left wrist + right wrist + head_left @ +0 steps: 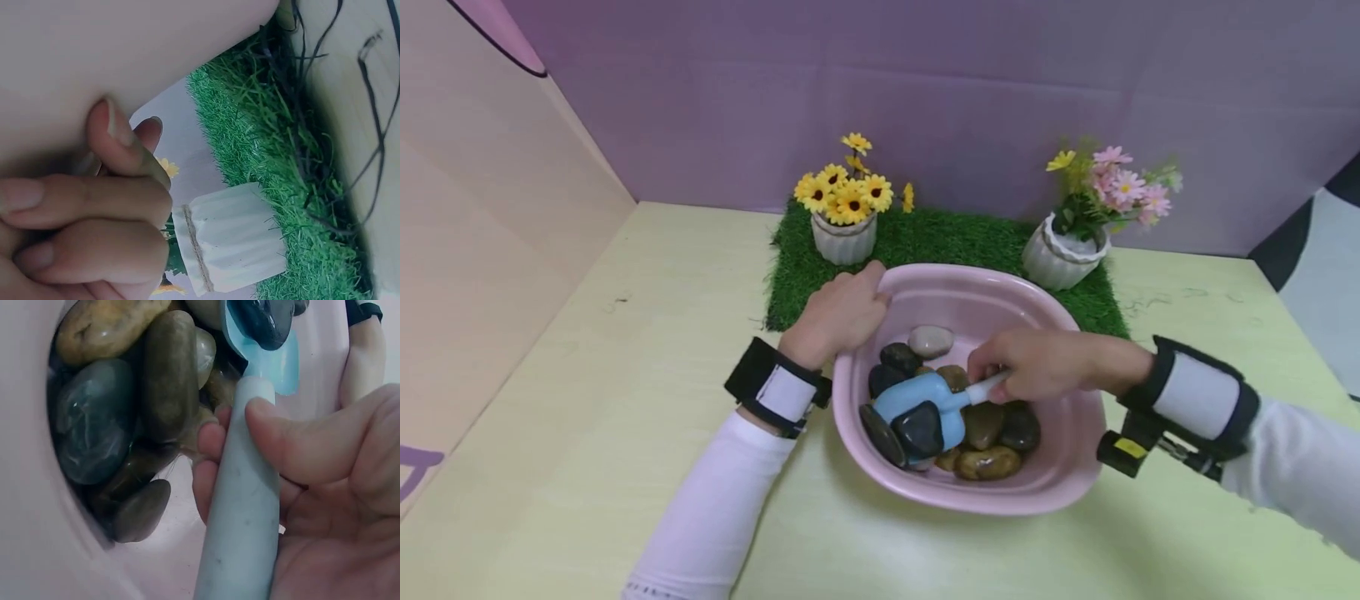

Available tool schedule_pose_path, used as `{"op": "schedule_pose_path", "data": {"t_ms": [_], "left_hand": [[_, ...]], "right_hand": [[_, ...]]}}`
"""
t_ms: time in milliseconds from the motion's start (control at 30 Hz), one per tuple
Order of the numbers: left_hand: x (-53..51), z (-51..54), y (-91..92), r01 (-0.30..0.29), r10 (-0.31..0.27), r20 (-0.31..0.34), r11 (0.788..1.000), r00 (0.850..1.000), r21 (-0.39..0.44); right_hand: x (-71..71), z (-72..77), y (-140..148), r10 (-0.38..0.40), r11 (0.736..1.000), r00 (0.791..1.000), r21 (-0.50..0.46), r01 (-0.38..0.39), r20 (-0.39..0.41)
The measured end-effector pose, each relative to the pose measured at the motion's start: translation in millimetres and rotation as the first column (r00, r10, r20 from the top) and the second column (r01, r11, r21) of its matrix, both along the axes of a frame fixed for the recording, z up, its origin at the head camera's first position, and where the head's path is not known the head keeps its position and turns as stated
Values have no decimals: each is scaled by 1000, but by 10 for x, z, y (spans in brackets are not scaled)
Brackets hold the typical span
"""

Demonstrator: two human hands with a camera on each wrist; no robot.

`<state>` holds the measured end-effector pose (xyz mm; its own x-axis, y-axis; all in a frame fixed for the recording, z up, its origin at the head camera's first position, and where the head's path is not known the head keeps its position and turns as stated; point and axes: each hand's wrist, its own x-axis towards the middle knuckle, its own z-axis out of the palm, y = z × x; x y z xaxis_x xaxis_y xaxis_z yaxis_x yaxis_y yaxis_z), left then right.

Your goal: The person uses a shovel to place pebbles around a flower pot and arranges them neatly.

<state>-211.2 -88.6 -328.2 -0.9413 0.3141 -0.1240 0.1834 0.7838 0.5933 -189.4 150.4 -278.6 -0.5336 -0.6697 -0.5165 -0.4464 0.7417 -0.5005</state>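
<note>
A person's two hands work at a pink oval basin (988,292) set on a pale yellow table (587,375). The right hand (1037,362) reaches inside and grasps the pale handle of a light blue scoop (906,396); the right wrist view shows the thumb lying along the handle and the fingers wrapped beneath it. The scoop's head sits among the stones at the basin's left, with one glossy black stone (919,429) lying in it. A flat dark stone (883,435) tilts between the scoop's tip and the basin wall. Around them are rounded brown, black and mottled stones, a yellowish-brown one (988,463) nearest the front and a whitish one (931,342) toward the back.

The left hand (842,312) grips the basin's left rim with bent fingers.

Behind the basin, a green artificial grass mat (940,237) carries two white pots: the left pot (845,242) holds yellow flowers (850,197), the right pot (1058,260) mostly pink flowers (1126,190). A purple backdrop (962,108) rises beyond. Black-and-white straps circle both wrists.
</note>
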Motion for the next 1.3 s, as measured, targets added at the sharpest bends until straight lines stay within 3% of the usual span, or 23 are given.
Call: {"op": "schedule_pose_path", "data": {"t_ms": [267,500,800,1167,1300], "left_hand": [[-6,-16,-3,-10,11,13,1000,1000,-8],[-10,-13,3,-3,3,-1,1000,1000,-12],[-15,-6,14,-5,5,4,1000,1000,-5],[-7,-2,-4,-14,14,8,1000,1000,-10],[-9,-14,2,-5,5,4,1000,1000,-10]], "right_hand": [[13,-12,36,-3,1000,997,0,3,78],[41,122,134,-44,998,973,-42,55,226],[8,212,178,-67,998,978,1,68,200],[-5,145,-46,-9,999,999,48,7,31],[-9,139,-17,-6,1000,1000,25,5,27]]}}
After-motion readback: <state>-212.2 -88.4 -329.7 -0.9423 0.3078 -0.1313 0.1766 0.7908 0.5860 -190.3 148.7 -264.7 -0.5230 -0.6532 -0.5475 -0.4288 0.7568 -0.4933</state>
